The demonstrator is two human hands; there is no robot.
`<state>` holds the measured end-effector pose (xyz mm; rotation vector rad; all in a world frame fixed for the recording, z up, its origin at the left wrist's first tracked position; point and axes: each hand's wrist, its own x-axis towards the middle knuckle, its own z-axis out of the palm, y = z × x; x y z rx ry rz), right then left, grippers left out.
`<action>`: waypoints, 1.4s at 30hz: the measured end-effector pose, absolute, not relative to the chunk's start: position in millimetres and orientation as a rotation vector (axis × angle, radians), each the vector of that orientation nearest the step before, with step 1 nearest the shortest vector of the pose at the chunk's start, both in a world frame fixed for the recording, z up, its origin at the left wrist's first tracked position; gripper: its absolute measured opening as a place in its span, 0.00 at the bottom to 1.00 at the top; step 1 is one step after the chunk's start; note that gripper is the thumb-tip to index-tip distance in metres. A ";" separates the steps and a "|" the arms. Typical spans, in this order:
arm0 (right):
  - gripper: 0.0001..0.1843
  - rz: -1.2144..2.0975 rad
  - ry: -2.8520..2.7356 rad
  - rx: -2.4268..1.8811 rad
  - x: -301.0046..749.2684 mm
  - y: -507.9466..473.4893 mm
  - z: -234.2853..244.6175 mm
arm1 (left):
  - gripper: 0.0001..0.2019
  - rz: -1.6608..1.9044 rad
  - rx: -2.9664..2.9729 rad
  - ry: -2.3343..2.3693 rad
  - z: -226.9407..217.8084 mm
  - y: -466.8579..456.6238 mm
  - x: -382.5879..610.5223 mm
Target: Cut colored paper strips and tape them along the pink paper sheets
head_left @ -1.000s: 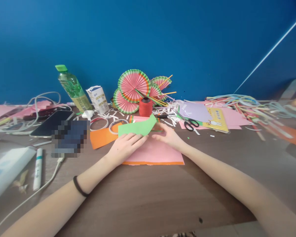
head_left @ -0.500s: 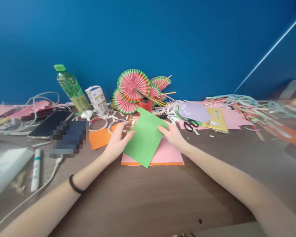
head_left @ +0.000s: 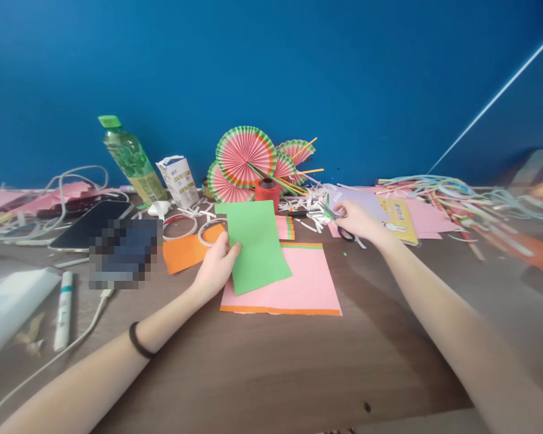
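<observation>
My left hand pinches the left edge of a green paper sheet and holds it tilted up above a stack of pink and orange paper lying flat on the wooden table. My right hand is further back to the right, with its fingers curled over the black-handled scissors that lie among white paper scraps. Only part of one scissor handle shows below the hand.
Watermelon-coloured paper fans and a red thread spool stand at the blue wall. A green bottle, a carton, tape rings, phones, cables and a pen lie left. Coloured paper sheets and strips crowd the right.
My right hand let go of the green sheet and moved right and back onto the scissors. My left hand now holds the sheet alone, turned more upright.
</observation>
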<state>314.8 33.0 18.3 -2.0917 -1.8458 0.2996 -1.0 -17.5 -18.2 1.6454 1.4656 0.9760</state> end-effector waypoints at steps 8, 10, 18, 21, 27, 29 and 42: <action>0.24 0.202 -2.104 -2.518 331.2 30.6 22.4 | 0.11 0.903 1.645 1.651 -5.4 -26.4 4.7; 0.24 0.110 -2.092 -2.535 331.1 31.9 20.0 | 0.09 0.875 1.647 1.686 -3.6 -28.0 5.1; 0.22 0.267 -2.050 -2.531 335.6 33.8 17.6 | 0.13 1.149 1.553 1.433 -14.2 -24.0 4.2; 0.22 0.242 -2.064 -2.516 332.8 31.3 21.5 | 0.16 1.278 1.431 1.269 -18.3 -18.3 2.9; 0.18 0.342 -2.027 -2.516 334.0 26.5 36.3 | 0.13 1.362 1.178 1.148 -22.3 -9.6 -0.8; 0.20 0.374 -2.041 -2.474 336.5 25.1 41.4 | 0.12 1.387 1.156 1.125 -23.4 -8.7 -1.1; 0.23 1.153 -2.236 -1.677 306.4 3.1 57.9 | 0.14 1.558 0.950 0.934 -24.4 -0.9 -5.2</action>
